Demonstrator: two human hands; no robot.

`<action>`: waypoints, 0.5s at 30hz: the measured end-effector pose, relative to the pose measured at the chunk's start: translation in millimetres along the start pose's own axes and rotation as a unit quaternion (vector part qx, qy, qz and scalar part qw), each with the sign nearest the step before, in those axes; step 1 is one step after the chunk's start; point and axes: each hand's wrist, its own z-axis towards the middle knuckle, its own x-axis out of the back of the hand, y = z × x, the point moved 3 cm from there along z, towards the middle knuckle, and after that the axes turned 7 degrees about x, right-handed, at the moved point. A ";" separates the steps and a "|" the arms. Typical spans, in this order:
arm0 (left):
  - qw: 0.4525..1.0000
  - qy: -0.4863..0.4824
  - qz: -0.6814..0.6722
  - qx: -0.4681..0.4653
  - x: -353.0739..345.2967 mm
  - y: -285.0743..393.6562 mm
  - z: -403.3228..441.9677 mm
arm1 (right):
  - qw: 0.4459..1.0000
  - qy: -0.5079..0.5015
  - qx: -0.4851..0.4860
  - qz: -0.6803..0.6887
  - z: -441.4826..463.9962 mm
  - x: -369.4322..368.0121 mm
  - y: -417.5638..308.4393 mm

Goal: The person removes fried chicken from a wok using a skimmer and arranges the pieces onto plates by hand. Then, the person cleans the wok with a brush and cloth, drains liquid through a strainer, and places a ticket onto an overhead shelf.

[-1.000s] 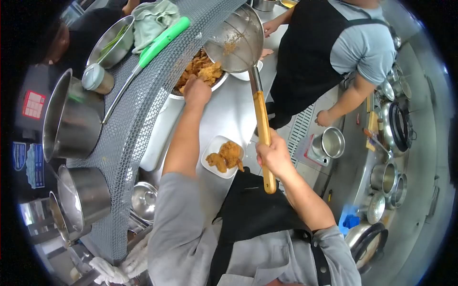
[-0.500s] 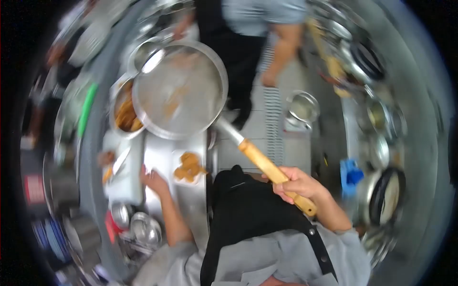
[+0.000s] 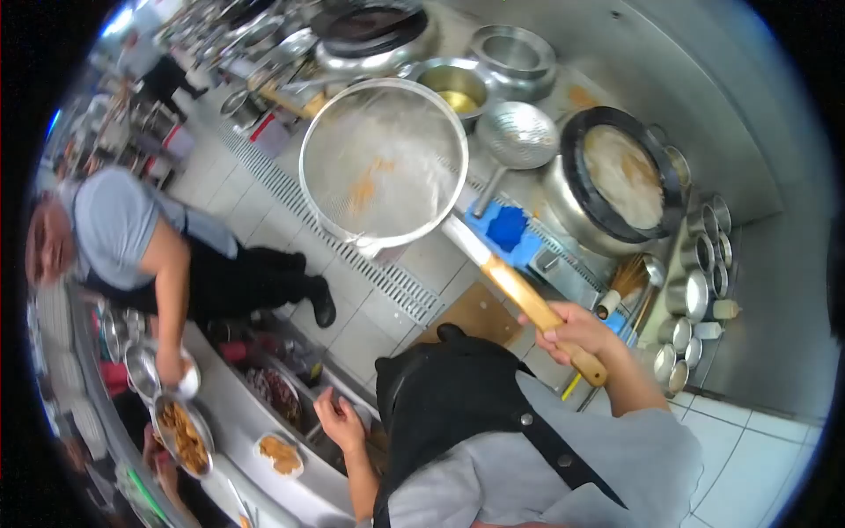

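Observation:
My right hand (image 3: 572,333) is wrapped round the wooden handle of a large round mesh strainer (image 3: 396,132). A few orange-brown bits lie in or show at its mesh. The strainer is held out in front of me, over the floor and the near side of the stove. My left hand (image 3: 341,421) holds nothing, its fingers apart, beside the edge of the steel counter (image 3: 308,493). Closest to it on that counter is a small white plate (image 3: 262,449) with brown fried pieces (image 3: 282,454) on it.
A wok of pale foaming liquid (image 3: 623,176) stands at right, beside a perforated ladle (image 3: 518,135), a pot of yellow liquid (image 3: 458,92) and a blue cloth (image 3: 508,229). At left a co-worker (image 3: 132,224) reaches towards bowls near a bowl of brown food (image 3: 183,438).
My view has swung right towards the stove, and the strainer has come along in my right hand. My left hand has moved away from the cutting board to the counter's edge.

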 end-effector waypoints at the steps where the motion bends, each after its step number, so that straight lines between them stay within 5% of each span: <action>1: 1.000 -0.021 0.006 0.001 -11.2 9.3 -0.1 | 0.998 0.026 0.052 0.008 4.1 15.3 -7.9; 5: 0.998 -0.050 0.036 -0.029 -34.5 34.7 -18.5 | 0.947 0.195 0.253 -0.031 65.7 92.7 -53.7; 9: 0.996 -0.045 0.075 -0.002 -27.7 41.5 -51.5 | 0.803 0.453 0.336 -0.193 178.2 192.6 -136.5; 11: 0.996 -0.023 0.090 0.015 -16.5 31.5 -67.3 | 0.583 0.602 0.369 -0.402 259.4 295.9 -165.3; 14: 0.989 -0.007 0.117 0.096 8.4 46.4 -88.9 | 0.799 0.530 0.222 -0.179 301.9 351.5 -207.7; 15: 0.987 0.012 0.113 0.114 14.5 41.4 -94.1 | 0.790 0.541 0.214 -0.195 311.7 378.6 -218.4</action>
